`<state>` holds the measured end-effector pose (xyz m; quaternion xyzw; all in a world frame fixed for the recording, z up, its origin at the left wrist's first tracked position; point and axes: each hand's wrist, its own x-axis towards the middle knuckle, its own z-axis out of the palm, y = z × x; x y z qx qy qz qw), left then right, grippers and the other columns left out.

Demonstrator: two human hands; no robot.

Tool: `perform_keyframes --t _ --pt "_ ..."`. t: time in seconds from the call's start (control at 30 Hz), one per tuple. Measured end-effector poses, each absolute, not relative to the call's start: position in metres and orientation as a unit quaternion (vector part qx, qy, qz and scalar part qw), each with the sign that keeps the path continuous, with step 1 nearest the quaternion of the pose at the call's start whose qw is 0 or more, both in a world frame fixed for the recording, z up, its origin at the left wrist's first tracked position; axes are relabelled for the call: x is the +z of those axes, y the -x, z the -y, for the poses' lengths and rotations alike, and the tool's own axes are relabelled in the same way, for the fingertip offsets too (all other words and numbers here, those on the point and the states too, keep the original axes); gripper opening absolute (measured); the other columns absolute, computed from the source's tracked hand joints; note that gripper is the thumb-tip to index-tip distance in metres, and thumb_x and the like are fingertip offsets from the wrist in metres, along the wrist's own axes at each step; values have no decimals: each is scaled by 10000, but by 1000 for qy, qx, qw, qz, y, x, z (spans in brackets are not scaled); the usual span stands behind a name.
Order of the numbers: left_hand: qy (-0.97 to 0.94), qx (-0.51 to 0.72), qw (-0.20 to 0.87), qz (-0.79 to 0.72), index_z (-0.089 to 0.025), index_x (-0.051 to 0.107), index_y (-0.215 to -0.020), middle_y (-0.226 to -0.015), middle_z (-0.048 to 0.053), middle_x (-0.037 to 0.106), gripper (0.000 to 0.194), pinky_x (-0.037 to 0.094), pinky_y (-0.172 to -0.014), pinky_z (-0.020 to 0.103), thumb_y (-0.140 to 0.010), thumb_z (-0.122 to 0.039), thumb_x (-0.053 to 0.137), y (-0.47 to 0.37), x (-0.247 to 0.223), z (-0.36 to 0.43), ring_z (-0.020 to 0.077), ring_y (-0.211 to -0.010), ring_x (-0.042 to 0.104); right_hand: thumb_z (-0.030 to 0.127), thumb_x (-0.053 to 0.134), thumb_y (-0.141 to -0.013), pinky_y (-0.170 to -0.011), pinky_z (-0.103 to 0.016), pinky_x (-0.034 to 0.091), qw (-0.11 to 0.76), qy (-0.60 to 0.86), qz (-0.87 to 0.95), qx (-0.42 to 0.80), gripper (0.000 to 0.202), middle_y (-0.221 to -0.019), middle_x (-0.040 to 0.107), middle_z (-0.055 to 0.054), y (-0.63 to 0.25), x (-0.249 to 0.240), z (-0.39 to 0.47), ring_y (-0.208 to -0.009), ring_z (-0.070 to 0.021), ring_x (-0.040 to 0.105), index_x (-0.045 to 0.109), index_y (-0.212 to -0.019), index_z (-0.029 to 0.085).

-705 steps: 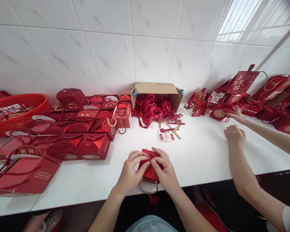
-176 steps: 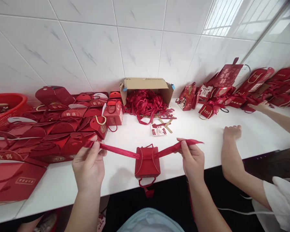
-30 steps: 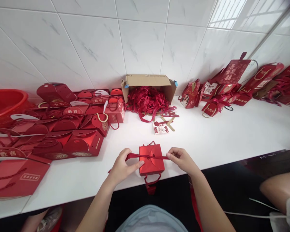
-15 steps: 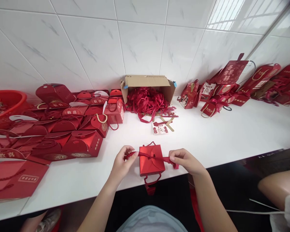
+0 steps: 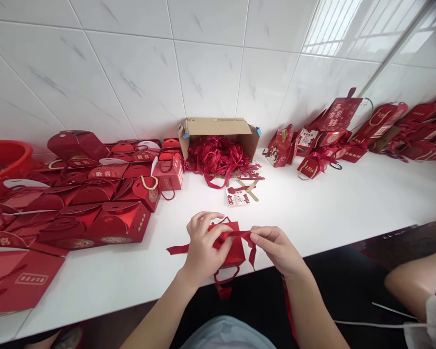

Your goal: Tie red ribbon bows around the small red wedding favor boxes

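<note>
Small red box sits at the near edge of the white counter, directly in front of the person. Left hand lies over the box's left half, fingers curled and pinching the red ribbon on top; most of the box's left side is hidden under it. Right hand pinches the same ribbon just right of the box, thumb and forefinger closed on it. One ribbon tail trails left on the counter; another hangs off the right side. A cord handle droops over the counter edge, its lower end lost against the dark below. Whether the ribbon is knotted cannot be made out. Behind: cardboard carton on its side, spilling red ribbons; a card in front of it. Folded red boxes stacked left, cut off by the frame. Another person's arm at far right, partly out of frame.
</note>
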<state>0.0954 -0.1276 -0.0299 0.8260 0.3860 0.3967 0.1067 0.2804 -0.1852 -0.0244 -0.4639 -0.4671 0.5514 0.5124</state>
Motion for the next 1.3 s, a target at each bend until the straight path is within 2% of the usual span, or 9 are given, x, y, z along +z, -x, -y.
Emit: perform_keyframes --t 0.13,0.3,0.37,0.47,0.53,0.67,0.83,1.1,1.3 --pt "-811 416 97 -401 -262 667 -771 -1043 57 634 67 363 -932 485 -775 -208 628 -88 -31 126 300 -1075 465 443 674 -792 -711 -322 482 478 549 491 478 282 -754 653 -35 -280 -29 185 -707 -163 570 713 -871 175" --pt "-798 429 116 -406 -249 616 -875 -1011 58 634 115 372 -897 451 -765 -212 619 -89 -28 129 285 -1019 492 291 594 -852 -738 -318 480 446 535 599 395 351 -738 618 5 -261 -38 177 -703 -148 553 636 -1197 241" --pt "-800 419 155 -401 -245 586 -955 -1020 57 629 204 375 -893 434 -757 -203 609 -87 -26 131 277 -1016 496 226 568 -851 -736 -316 475 467 527 616 352 283 -752 630 -1 -250 -40 174 -708 -152 553 672 -1114 245" --pt "-803 393 222 -389 -255 549 -1057 -1091 52 608 311 359 -920 422 -754 -195 585 -77 -25 131 274 -1066 488 178 523 -856 -682 -305 461 503 528 616 298 163 -774 628 -26 -237 -44 171 -711 -162 556 680 -854 219" --pt "-792 386 258 -397 -264 532 -1098 -1123 55 590 331 343 -945 423 -773 -213 563 -67 -29 128 273 -1099 481 168 494 -865 -698 -317 461 523 522 611 285 164 -827 629 -43 -233 -48 172 -760 -178 575 644 -820 215" --pt "-722 377 343 -468 -241 524 -936 -965 31 575 167 353 -936 394 -807 -329 585 -53 -45 114 237 -995 527 145 435 -885 -821 -371 439 511 515 621 296 211 -941 669 -50 -233 -54 174 -897 -205 591 623 -914 235" --pt "-652 306 534 -443 -195 494 -712 -698 -22 481 292 397 -665 280 -831 -456 555 -52 -62 104 145 -679 474 107 390 -889 -857 -374 382 475 513 639 321 265 -911 692 -18 -236 -54 175 -872 -186 589 613 -927 244" --pt "-634 296 580 -419 -169 457 -575 -548 -52 376 360 313 -534 223 -806 -415 585 -49 -40 114 89 -536 353 218 519 -835 -643 -298 417 514 586 545 308 84 -696 636 -9 -218 -54 171 -631 -156 531 598 -812 203" --pt "-704 279 546 -358 -155 554 -546 -518 -29 478 321 369 -574 232 -798 -346 605 -55 4 123 99 -541 420 212 565 -787 -621 -302 404 493 630 556 225 88 -630 607 -5 -207 -48 169 -609 -160 539 617 -718 195"
